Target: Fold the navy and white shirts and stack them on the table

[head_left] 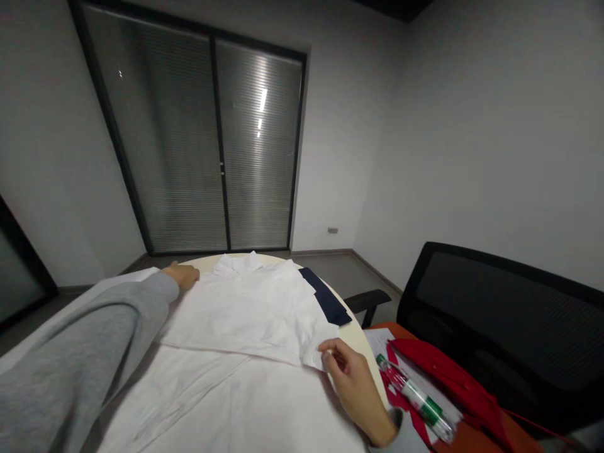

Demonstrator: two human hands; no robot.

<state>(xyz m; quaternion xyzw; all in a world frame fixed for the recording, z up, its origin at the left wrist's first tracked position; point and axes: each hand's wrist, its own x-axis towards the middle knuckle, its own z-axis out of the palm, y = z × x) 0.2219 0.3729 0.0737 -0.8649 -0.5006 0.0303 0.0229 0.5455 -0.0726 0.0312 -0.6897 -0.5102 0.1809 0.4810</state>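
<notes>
White, thin, creased cloth forms the collared shirt that we have spread over a round cream-coloured tabletop, its collar toward the far rim and its near edge next to more white cloth marked with long creases. Our right hand has thumb and forefinger drawn together on the shirt's corner at the right, the other fingers loosely curled. Our left hand reaches to the far left side of the shirt with its fingers bent; from this angle we cannot tell whether they pinch the fabric or only rest on it. If that far grip is loose, we judge that a tug from the right could skew the shirt and bunch its already rumpled front. White lying against white makes it easy to catch both layers in one pinch. On the right, a flat dark-navy item sits partly under the shirt near the rim, so a sideways drag could carry it over the edge. Our right forearm also passes close to a clear plastic bottle with a green label on the orange chair seat, and a careless elbow could roll it off.
</notes>
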